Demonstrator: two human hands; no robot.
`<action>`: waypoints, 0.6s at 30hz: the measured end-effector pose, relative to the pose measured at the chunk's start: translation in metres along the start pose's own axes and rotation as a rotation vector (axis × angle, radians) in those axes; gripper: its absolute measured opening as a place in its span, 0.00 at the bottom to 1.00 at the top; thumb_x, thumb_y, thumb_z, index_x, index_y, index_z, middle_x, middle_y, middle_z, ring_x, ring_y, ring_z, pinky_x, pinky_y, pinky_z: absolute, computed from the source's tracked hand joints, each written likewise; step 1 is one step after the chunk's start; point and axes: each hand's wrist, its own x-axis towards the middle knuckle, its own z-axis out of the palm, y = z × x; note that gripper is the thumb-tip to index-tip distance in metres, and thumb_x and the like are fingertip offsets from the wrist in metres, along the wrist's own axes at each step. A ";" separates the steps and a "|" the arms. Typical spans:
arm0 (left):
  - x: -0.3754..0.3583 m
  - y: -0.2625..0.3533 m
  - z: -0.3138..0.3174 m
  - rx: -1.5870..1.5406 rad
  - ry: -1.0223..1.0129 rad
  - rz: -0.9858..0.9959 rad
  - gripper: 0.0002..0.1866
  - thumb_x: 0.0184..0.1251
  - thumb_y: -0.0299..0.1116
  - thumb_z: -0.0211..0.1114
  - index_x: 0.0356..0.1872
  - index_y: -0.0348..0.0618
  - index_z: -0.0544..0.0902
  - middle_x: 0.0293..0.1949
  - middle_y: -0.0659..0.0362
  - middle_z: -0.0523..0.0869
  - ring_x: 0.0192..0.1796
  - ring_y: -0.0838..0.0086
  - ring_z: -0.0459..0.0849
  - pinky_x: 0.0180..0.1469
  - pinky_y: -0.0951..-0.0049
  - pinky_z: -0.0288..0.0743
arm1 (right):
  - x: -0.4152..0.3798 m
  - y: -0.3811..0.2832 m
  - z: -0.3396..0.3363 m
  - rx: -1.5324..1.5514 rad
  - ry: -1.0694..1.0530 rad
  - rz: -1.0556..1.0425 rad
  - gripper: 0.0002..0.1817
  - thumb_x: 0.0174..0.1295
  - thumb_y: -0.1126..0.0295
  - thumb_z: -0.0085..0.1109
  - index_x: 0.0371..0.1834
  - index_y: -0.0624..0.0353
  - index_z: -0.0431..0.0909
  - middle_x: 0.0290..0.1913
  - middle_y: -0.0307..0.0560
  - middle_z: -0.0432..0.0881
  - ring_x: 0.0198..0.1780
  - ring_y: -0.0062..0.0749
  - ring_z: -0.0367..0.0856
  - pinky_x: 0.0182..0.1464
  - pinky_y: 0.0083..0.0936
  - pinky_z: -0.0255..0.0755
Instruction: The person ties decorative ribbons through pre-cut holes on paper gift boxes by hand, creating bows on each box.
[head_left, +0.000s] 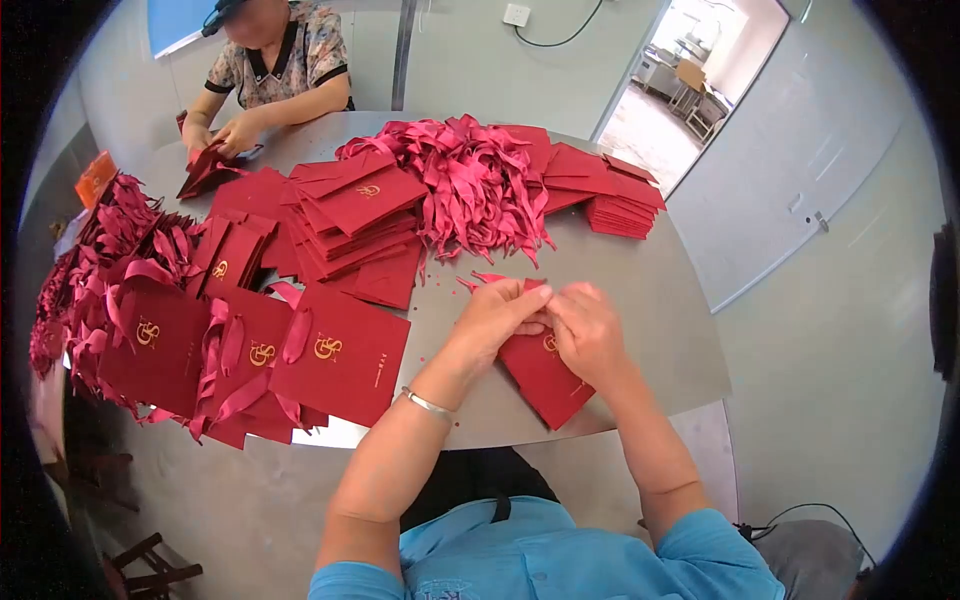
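Note:
A small red paper gift bag [546,375] with a gold emblem lies slanted near the table's front edge, under both hands. At its top edge my left hand [497,315] is closed, thumb and fingers pinched on the bag. My right hand [588,328], slightly blurred, is closed with its fingertips meeting those of the left; what it pinches is hidden. Pink ribbon ends [487,278] stick out beyond my left hand. Finished-looking bags with ribbon handles [340,350] lie overlapping to the left of my left forearm.
A heap of pink ribbons [480,185] lies mid-table. Stacked red bags [365,200] are left of it, more bags [620,205] right. A mound of ribboned bags [120,240] covers the left side. Across the table [660,340], another person [285,70] handles a red bag.

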 end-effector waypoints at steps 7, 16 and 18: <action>-0.002 0.002 0.001 -0.186 -0.033 -0.044 0.09 0.70 0.35 0.63 0.42 0.39 0.81 0.43 0.53 0.87 0.43 0.70 0.87 0.49 0.69 0.83 | -0.014 -0.011 -0.025 0.012 -0.003 0.003 0.10 0.55 0.77 0.62 0.40 0.61 0.82 0.31 0.47 0.83 0.39 0.41 0.81 0.42 0.36 0.72; -0.004 0.009 0.007 -0.233 0.052 -0.021 0.08 0.71 0.35 0.61 0.41 0.41 0.78 0.41 0.49 0.87 0.40 0.71 0.87 0.42 0.71 0.84 | -0.045 -0.014 -0.035 -0.030 -0.006 0.034 0.11 0.53 0.77 0.66 0.40 0.62 0.81 0.32 0.49 0.82 0.35 0.41 0.80 0.40 0.34 0.72; 0.001 0.004 0.004 -0.290 0.067 0.082 0.07 0.72 0.34 0.60 0.41 0.42 0.78 0.42 0.50 0.87 0.40 0.72 0.87 0.43 0.72 0.84 | -0.057 0.001 -0.006 -0.054 -0.022 0.040 0.11 0.54 0.77 0.65 0.42 0.62 0.80 0.34 0.50 0.81 0.36 0.44 0.80 0.40 0.36 0.73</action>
